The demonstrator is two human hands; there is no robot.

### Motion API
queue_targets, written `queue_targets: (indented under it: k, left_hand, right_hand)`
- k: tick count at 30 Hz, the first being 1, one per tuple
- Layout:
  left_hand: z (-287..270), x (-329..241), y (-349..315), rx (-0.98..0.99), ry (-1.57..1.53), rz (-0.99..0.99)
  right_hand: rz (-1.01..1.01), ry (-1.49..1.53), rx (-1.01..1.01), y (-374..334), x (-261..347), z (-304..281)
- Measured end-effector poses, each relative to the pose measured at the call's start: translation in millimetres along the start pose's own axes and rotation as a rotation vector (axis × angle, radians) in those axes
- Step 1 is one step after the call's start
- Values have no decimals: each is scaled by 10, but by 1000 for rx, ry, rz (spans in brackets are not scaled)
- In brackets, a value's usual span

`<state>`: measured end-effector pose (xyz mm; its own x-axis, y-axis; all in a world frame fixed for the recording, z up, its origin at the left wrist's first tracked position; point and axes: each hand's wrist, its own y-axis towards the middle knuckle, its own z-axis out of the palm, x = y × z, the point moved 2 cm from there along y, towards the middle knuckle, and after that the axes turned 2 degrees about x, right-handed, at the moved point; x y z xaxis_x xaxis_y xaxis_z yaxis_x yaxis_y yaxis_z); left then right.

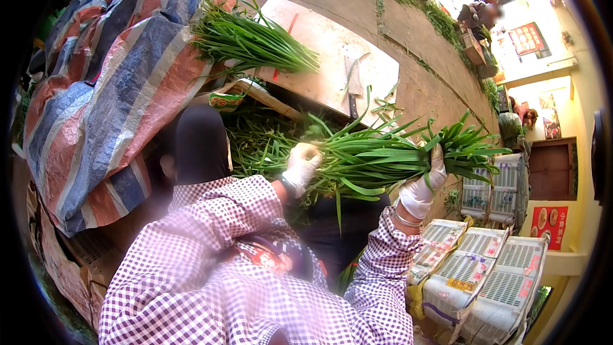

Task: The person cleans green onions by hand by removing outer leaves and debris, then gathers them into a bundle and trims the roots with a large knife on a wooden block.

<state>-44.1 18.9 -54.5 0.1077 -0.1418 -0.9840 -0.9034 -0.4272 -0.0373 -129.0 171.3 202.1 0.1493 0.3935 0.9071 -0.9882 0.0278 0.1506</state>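
A loose bunch of garlic chives (377,153), long flat green leaves, stretches sideways in front of me. My right hand (423,193), in a whitish glove, is wrapped round it towards the right, and leaf tips fan out beyond the fingers. At the bunch's left end, my gloved left hand (301,167) has its fingers curled in a pinch on some strands. Below and left of that hand lies a heap of loose green leaves (262,144). Another bunch of chives (255,43) rests on a pale board (319,32), near a cleaver (354,83) with a dark handle.
A striped red, blue and white tarp (121,89) covers a pile on the left. White plastic crates (476,268) stand at the lower right. Green scraps (440,22) line the floor farther off, where another person (476,16) is. My dark-clad knee (201,144) is beside the heap.
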Motion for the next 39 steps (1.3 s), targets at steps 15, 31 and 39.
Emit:
queue_targets:
  k: [15,31,39]
  left_hand:
    - [122,-5,27,224,-573,-366]
    - [-116,229,168,191,406,-31]
    - [-610,-85,158,654,223,-422]
  right_hand:
    - [-1,24,24,-19,-117,30]
    - [-107,-45,28,-317,222,169]
    - [-181,-79,38,-25,392,-452]
